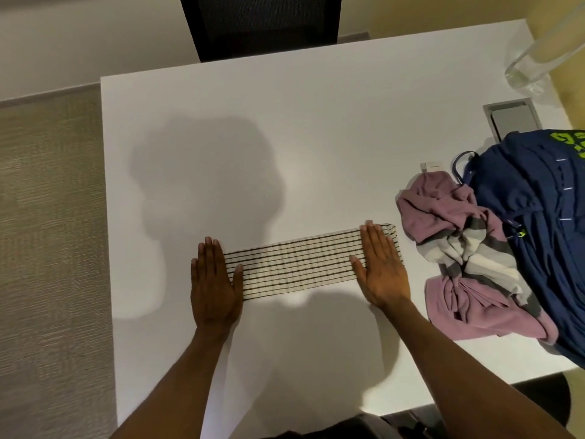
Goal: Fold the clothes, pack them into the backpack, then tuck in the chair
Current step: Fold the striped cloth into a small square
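— Head view, nearest first: what's each grip doing?
— Left hand [214, 288] and right hand [381, 270] lie flat, fingers spread, pressing the two ends of the folded striped cloth [296, 264]; neither pinches it.
— Room around it?
— Bare tabletop [316, 122] left and beyond. Right, near the edge, a crumpled purple garment [456, 248] touches the blue backpack [538, 232]. Farthest, the chair [262, 23].

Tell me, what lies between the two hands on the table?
In the head view, the striped cloth, folded into a long strip, spans the gap between the left hand and the right hand, both pressed flat on its ends.
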{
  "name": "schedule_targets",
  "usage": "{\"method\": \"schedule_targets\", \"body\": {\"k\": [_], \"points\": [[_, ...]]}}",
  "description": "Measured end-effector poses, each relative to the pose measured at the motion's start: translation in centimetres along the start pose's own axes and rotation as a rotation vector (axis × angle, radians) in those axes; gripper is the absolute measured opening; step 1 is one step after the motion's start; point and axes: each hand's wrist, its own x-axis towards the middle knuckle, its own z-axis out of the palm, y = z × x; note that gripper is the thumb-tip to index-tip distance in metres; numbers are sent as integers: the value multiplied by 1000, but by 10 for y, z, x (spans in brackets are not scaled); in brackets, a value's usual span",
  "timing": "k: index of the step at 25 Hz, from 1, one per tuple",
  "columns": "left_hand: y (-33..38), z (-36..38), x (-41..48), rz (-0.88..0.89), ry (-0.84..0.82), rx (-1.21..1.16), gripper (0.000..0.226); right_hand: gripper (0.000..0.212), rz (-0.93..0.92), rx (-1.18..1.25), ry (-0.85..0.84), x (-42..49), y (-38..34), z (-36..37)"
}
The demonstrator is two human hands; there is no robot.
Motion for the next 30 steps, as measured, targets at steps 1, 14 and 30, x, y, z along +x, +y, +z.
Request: {"method": "schedule_targets", "body": {"k": [1, 14, 30], "points": [[0, -1, 0, -11, -1, 10, 71, 70, 25, -25, -5, 0, 8, -2], [33, 11, -10, 81, -31, -65, 67, 69, -36, 50, -26, -8, -53, 15], [-39, -80, 56, 54, -446, -17, 22, 61, -139, -15, -147, -49, -120, 9]]}}
